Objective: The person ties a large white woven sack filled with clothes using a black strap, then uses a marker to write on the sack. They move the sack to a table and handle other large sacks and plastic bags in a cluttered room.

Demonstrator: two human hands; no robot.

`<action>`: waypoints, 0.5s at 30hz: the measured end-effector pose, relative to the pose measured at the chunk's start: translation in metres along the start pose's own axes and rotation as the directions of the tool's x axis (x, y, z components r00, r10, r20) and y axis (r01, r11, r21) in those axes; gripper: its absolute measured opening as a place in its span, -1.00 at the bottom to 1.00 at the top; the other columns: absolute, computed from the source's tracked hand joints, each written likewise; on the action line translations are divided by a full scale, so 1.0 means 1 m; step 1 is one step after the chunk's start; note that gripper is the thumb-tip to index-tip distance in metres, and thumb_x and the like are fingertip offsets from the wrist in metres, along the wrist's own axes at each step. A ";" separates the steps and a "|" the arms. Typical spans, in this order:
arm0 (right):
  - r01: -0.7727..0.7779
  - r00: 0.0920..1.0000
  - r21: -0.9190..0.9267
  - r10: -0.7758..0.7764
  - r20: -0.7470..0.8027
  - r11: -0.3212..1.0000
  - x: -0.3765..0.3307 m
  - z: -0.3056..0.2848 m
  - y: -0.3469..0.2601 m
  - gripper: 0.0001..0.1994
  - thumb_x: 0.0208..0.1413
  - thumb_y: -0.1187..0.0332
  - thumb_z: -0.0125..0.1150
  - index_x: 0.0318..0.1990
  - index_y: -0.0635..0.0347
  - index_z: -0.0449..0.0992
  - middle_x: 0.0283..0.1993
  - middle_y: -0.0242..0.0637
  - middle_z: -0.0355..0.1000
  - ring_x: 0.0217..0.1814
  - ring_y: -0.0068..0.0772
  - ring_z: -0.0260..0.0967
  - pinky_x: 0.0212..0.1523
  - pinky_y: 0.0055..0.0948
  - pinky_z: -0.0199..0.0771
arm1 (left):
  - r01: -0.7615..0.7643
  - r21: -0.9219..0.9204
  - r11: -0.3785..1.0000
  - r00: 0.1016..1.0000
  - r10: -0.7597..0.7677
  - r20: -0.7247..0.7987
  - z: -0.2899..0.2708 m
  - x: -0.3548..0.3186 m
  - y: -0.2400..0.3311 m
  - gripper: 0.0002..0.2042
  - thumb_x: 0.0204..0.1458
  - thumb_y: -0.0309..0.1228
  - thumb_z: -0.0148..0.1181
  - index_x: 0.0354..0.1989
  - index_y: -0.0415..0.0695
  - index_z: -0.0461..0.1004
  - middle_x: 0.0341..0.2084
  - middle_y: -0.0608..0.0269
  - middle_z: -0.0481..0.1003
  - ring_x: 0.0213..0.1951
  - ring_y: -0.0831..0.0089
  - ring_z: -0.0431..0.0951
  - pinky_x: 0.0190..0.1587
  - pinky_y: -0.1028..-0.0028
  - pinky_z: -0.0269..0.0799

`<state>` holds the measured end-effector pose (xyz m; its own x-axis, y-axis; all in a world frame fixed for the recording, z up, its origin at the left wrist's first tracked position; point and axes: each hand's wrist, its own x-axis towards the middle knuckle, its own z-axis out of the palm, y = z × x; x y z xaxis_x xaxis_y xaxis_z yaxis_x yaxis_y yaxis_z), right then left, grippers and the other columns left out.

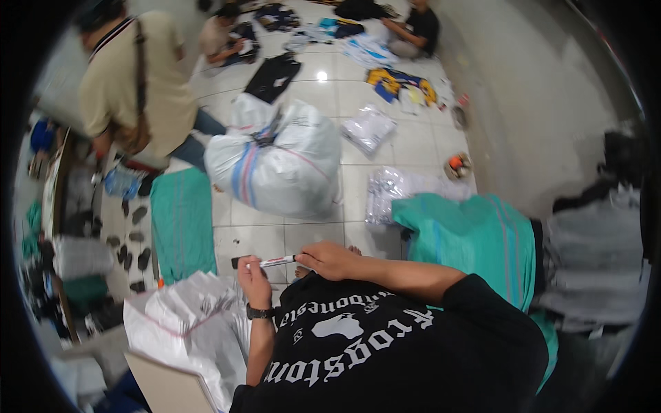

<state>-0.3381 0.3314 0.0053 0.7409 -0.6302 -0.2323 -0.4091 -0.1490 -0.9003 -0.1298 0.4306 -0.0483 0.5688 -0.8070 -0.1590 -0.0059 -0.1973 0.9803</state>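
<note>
Head view: person in a black T-shirt (385, 351) with white print, both forearms coming up from the lower edge. Left hand (253, 279), wristwatch (260, 313) on the wrist, fingers pinched narrow around the cap end of a marker pen (272, 261). Right hand (329, 259) curled closed on the pen's other end, at 3 o'clock of the left hand. Pen lies about level between the two hands, white barrel with red band, dark cap toward 9 o'clock, held above the white tiled floor (323, 234).

At 7 o'clock of the hands, a crumpled white woven sack (186, 310) with a thin red stripe, just beside the left forearm. At 12 o'clock, a big stuffed white sack (282, 162) with blue and red stripes, tied at top. Green cloth bundle (182, 224) at 10 o'clock, lying flat on the floor. Another green bundle (475, 237) at 3 o'clock, near the right arm. Clear plastic-wrapped packs (389, 193) between that bundle and the big sack.

Far field, 11 o'clock: a standing person in a beige shirt (131, 82) with a shoulder strap. Top edge: two people seated on the floor among garments and plastic bags; details too small to tell.
</note>
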 end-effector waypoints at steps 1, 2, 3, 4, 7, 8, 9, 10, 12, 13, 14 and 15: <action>-0.005 1.000 0.091 0.007 -0.020 0.996 -0.005 0.000 0.015 -0.64 0.26 0.13 0.01 -0.33 0.30 0.50 -0.44 0.01 0.44 -0.37 0.05 0.40 -0.30 -0.14 0.36 | -0.055 0.035 0.998 0.998 0.054 0.025 0.007 0.005 0.005 -0.80 0.28 -0.36 -0.02 -0.41 -0.11 0.35 -0.64 0.48 0.30 -0.65 0.77 0.17 -0.63 0.64 0.03; -0.002 0.999 0.176 0.009 -0.040 0.984 -0.011 -0.003 0.025 -0.64 0.26 0.14 0.01 -0.36 0.31 0.50 -0.46 -0.02 0.44 -0.41 -0.02 0.41 -0.34 -0.17 0.37 | -0.063 0.069 0.996 0.993 0.056 0.105 0.013 0.011 0.011 -0.85 0.28 -0.37 -0.01 -0.33 -0.13 0.36 -0.64 0.48 0.30 -0.64 0.75 0.19 -0.60 0.64 0.08; -0.095 0.995 0.288 0.103 -0.014 0.953 -0.017 -0.009 0.028 -0.65 0.26 0.16 0.02 -0.38 0.30 0.50 -0.48 -0.07 0.44 -0.44 -0.12 0.41 -0.39 -0.22 0.37 | -0.076 0.101 0.992 0.983 0.057 0.176 0.018 0.015 0.017 -0.88 0.28 -0.38 0.01 -0.25 -0.16 0.37 -0.63 0.47 0.29 -0.63 0.72 0.22 -0.58 0.64 0.13; -0.181 0.982 0.394 0.185 0.028 0.901 -0.022 -0.015 0.028 -0.65 0.25 0.17 0.02 -0.41 0.28 0.49 -0.49 -0.12 0.44 -0.48 -0.22 0.41 -0.43 -0.27 0.37 | -0.091 0.131 0.987 0.969 0.057 0.239 0.026 0.016 0.027 -0.88 0.28 -0.39 0.02 -0.16 -0.18 0.38 -0.63 0.47 0.29 -0.61 0.70 0.24 -0.55 0.64 0.19; -0.172 0.949 0.712 0.307 -0.065 0.681 -0.037 -0.021 0.052 -0.70 0.23 0.19 0.06 -0.43 0.23 0.50 -0.50 -0.26 0.45 -0.53 -0.45 0.40 -0.52 -0.42 0.36 | -0.095 0.014 0.995 0.941 0.085 0.328 0.069 0.011 0.063 -0.63 0.27 -0.39 0.02 0.21 -0.20 0.23 -0.51 0.39 0.37 -0.52 0.65 0.34 -0.41 0.62 0.32; -0.104 0.932 0.798 0.339 -0.131 0.593 -0.043 -0.022 0.066 -0.71 0.22 0.19 0.07 -0.42 0.21 0.50 -0.49 -0.31 0.46 -0.54 -0.51 0.40 -0.54 -0.46 0.35 | -0.029 0.031 0.999 0.924 0.015 0.383 0.073 0.014 0.060 -0.41 0.26 -0.37 0.04 0.40 -0.19 -0.04 -0.37 0.30 0.44 -0.39 0.58 0.43 -0.26 0.58 0.39; -0.075 0.889 0.871 0.428 -0.162 0.486 -0.049 -0.028 0.080 -0.73 0.22 0.20 0.08 -0.39 0.20 0.50 -0.48 -0.31 0.46 -0.52 -0.48 0.42 -0.52 -0.46 0.37 | -0.022 0.054 0.998 0.915 -0.002 0.404 0.079 0.015 0.057 -0.42 0.26 -0.36 0.05 0.39 -0.20 -0.01 -0.34 0.28 0.45 -0.38 0.57 0.45 -0.25 0.57 0.39; -0.029 0.841 0.928 0.511 -0.178 0.372 -0.055 -0.036 0.095 -0.75 0.21 0.20 0.09 -0.37 0.20 0.50 -0.48 -0.31 0.47 -0.50 -0.45 0.44 -0.50 -0.45 0.39 | -0.018 0.080 0.997 0.906 -0.017 0.423 0.086 0.017 0.055 -0.42 0.25 -0.35 0.06 0.38 -0.21 0.01 -0.31 0.26 0.46 -0.36 0.55 0.46 -0.25 0.57 0.40; 0.051 0.752 0.991 0.648 -0.120 0.125 -0.070 -0.056 0.133 -0.80 0.21 0.26 0.09 -0.23 0.23 0.46 -0.42 -0.27 0.49 -0.40 -0.34 0.51 -0.42 -0.38 0.46 | -0.007 0.161 0.987 0.850 -0.078 0.521 0.090 0.024 0.044 -0.45 0.23 -0.32 0.11 0.33 -0.25 0.12 -0.22 0.22 0.48 -0.30 0.52 0.49 -0.24 0.55 0.40; 0.116 0.703 0.991 0.700 -0.124 0.059 -0.077 -0.062 0.153 -0.81 0.20 0.28 0.08 -0.20 0.24 0.45 -0.41 -0.25 0.49 -0.38 -0.31 0.51 -0.40 -0.37 0.47 | 0.004 0.217 0.976 0.814 -0.129 0.566 0.090 0.026 0.042 -0.46 0.23 -0.32 0.12 0.32 -0.25 0.14 -0.22 0.22 0.48 -0.29 0.52 0.49 -0.23 0.54 0.40; 0.183 0.655 0.983 0.747 -0.118 -0.005 -0.082 -0.066 0.174 -0.81 0.20 0.30 0.08 -0.18 0.25 0.44 -0.40 -0.23 0.49 -0.36 -0.27 0.52 -0.37 -0.35 0.49 | 0.012 0.274 0.962 0.778 -0.181 0.602 0.090 0.027 0.041 -0.48 0.22 -0.32 0.12 0.30 -0.26 0.17 -0.22 0.23 0.48 -0.29 0.52 0.49 -0.21 0.54 0.40; 0.246 0.607 0.967 0.788 -0.100 -0.067 -0.088 -0.072 0.190 -0.81 0.20 0.32 0.07 -0.15 0.26 0.43 -0.39 -0.21 0.49 -0.34 -0.24 0.53 -0.35 -0.33 0.50 | 0.019 0.333 0.943 0.742 -0.236 0.627 0.090 0.025 0.039 -0.49 0.22 -0.32 0.13 0.28 -0.27 0.20 -0.22 0.23 0.47 -0.28 0.52 0.49 -0.20 0.53 0.40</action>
<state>-0.5192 0.3038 -0.1188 0.0746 -0.5761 -0.8140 0.7246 0.5921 -0.3526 -0.1898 0.3520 -0.0247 -0.0923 -0.9013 -0.4232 -0.2683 -0.3867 0.8823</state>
